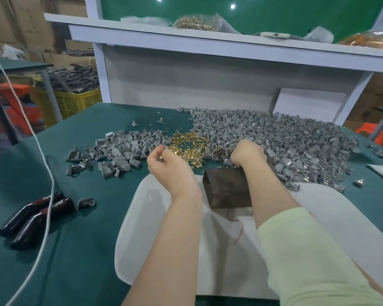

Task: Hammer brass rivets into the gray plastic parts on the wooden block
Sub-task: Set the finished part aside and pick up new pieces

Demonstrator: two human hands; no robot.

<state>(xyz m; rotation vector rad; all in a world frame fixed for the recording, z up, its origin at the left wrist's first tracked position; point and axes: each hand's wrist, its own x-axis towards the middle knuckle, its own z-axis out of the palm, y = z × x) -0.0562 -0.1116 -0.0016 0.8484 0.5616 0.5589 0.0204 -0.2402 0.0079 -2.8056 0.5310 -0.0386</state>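
Brass rivets [187, 144] lie in a loose heap mid-table, btwn two spreads of gray plastic parts [274, 138]: big pile to the R, smaller one to the L. Left hand [167, 165] is at the heap's near edge, fingers curled, thumb & fingertips pinching a few rivets. Right hand [247, 153] is dug into the big pile, fingers curled down among the parts; can't tell what it holds. Wooden block [227, 188], dark brown, stands just below the right hand on a white pad [142, 217]. Green table [86, 250] under all. Far L: two black tools [38, 215] marked "TAPER", w/ a white cable [48, 173] running across them. Shelf [208, 40] behind carries a bag [195, 23] of brass-coloured pieces.
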